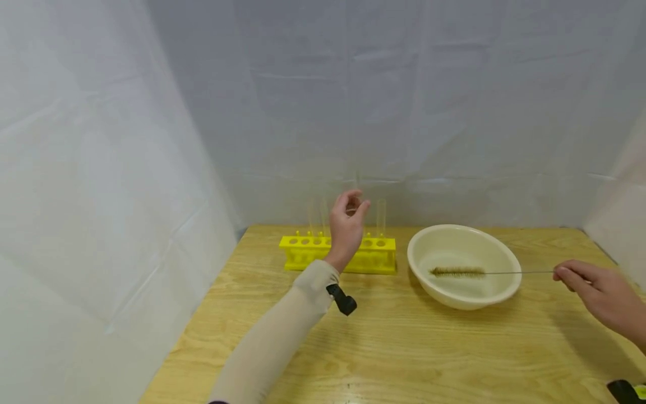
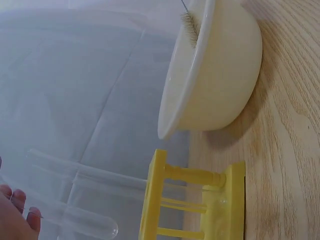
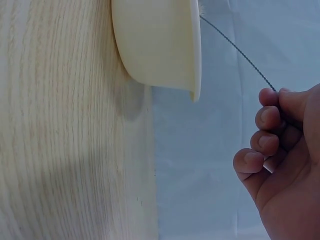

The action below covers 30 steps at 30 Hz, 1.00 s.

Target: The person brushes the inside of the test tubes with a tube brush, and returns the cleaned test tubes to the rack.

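Observation:
My left hand is raised over the yellow test tube rack, its fingers curled around a clear test tube. The tube's rounded end hangs above the rack in the left wrist view. Other clear test tubes stand upright in the rack, one of them near its right end. On the right, my right hand pinches the twisted wire handle of a test tube brush between thumb and forefinger. The brush lies level, its tan bristles over the inside of a cream bowl.
The bowl stands on the wooden table, just right of the rack. White sheeting hangs behind the table and along both sides. A black strap device sits on the left wrist.

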Motion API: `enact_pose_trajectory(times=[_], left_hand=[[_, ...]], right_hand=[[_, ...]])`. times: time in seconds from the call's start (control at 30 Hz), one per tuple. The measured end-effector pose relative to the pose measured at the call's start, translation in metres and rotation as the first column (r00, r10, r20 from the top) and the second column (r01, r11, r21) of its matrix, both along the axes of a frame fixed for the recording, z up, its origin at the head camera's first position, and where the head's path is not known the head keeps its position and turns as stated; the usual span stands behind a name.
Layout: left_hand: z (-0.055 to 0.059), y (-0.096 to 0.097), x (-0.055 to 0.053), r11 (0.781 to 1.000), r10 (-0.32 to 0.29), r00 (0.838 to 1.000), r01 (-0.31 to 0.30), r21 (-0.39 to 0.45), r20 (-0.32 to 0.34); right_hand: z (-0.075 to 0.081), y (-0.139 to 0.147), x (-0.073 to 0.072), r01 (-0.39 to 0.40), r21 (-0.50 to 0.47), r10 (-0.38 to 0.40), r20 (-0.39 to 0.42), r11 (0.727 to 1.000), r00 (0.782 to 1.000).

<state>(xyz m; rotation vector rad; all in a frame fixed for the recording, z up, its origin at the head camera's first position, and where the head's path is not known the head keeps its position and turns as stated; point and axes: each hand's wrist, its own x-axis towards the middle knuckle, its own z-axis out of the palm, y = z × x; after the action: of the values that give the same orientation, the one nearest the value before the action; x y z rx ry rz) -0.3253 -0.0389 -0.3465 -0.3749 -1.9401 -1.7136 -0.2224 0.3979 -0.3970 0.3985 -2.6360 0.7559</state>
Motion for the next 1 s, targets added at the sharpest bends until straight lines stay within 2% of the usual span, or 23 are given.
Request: enact_pose_trajectory(times=[0.2, 0.4, 0.7, 1.0], left_hand=[[-0.005, 0.002, -0.007, 1.0, 0.011, 1.0, -0.011, -0.025, 0.017], [-0.013, 0.001, -0.012, 0.999, 0.015, 0.997, -0.012, -0.044, 0.07], [-0.032, -0.002, -0.015, 0.993, 0.028, 0.988, -0.009, -0.121, 0.154], [-0.044, -0.002, -0.013, 0.988, 0.029, 0.985, -0.002, -0.152, 0.17]], right_hand=[[-0.002, -0.003, 0.001, 0.013, 0.007, -0.013, 0.048, 1.0, 0.999], [-0.001, -0.004, 0.0, 0.003, 0.006, -0.004, 0.034, 1.0, 0.999], [-0.002, -0.005, -0.003, -0.012, 0.011, 0.012, 0.019, 1.0, 1.0], [-0.005, -0.008, -0.004, -0.043, 0.012, 0.043, 0.007, 0.999, 0.999]])
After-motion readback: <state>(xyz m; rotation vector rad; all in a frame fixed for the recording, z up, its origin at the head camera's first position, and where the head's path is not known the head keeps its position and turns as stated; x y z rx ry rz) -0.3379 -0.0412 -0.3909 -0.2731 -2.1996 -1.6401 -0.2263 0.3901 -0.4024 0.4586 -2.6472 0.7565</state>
